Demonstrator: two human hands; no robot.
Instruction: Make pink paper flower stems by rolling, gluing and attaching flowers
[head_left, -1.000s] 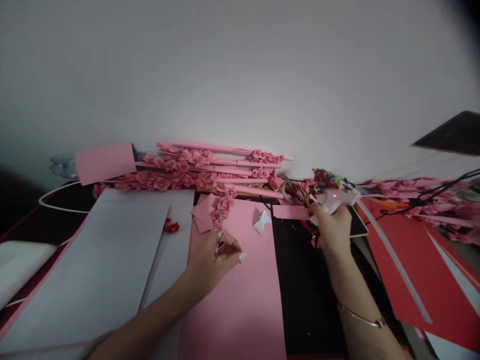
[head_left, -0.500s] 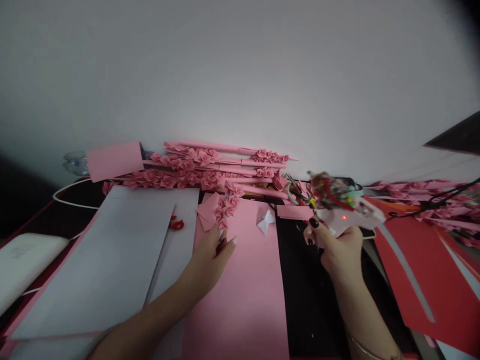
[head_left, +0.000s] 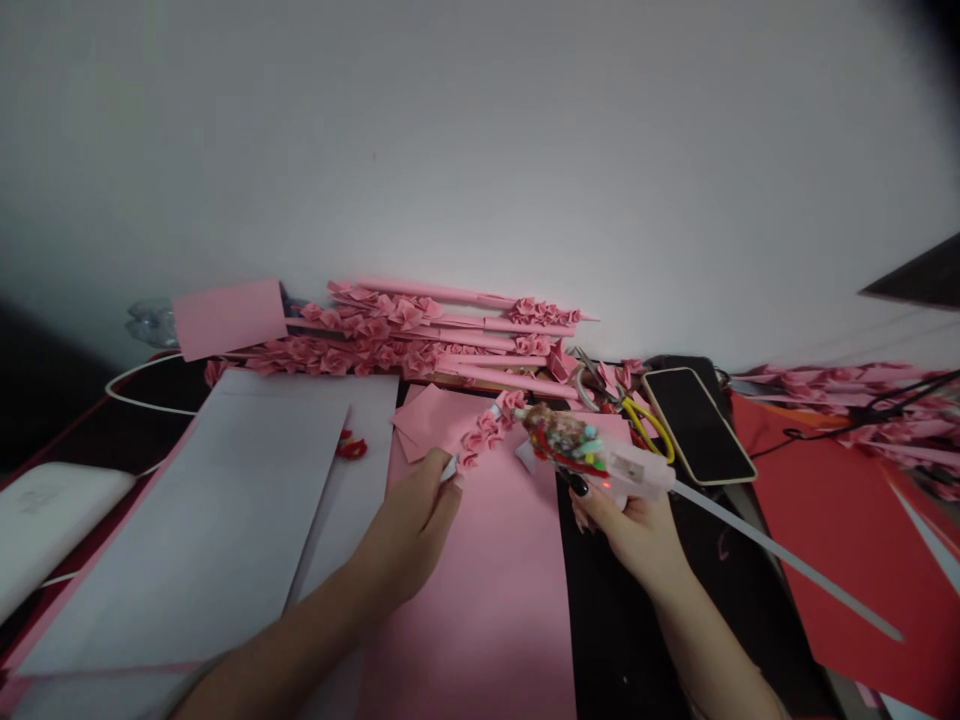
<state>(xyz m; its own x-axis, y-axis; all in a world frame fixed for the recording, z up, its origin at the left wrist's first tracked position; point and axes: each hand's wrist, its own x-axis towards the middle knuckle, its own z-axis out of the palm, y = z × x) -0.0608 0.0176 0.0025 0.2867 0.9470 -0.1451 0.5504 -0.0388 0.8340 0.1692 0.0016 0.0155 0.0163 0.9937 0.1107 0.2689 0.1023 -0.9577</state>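
Note:
My left hand [head_left: 411, 525] pinches the lower end of a thin stick covered in small pink paper flowers [head_left: 484, 432], which slants up to the right over a pink paper sheet [head_left: 480, 600]. My right hand [head_left: 630, 525] grips a pale pink glue gun [head_left: 600, 462] with a red light lit and coloured decoration on its body. Its nozzle points left, close to the top end of the flower stick. A long glue stick [head_left: 787, 560] trails out behind the gun to the right.
A pile of finished pink flower sticks [head_left: 420, 335] lies along the wall. Scissors with yellow handles [head_left: 637, 415] and a phone [head_left: 697, 425] lie to the right. Red paper [head_left: 840, 520], white sheets [head_left: 225, 500] and a white device [head_left: 45, 520] cover the sides.
My right hand brought the glue gun left and down from beside the phone to the flower stick. My left hand tilted the flower stick to the right.

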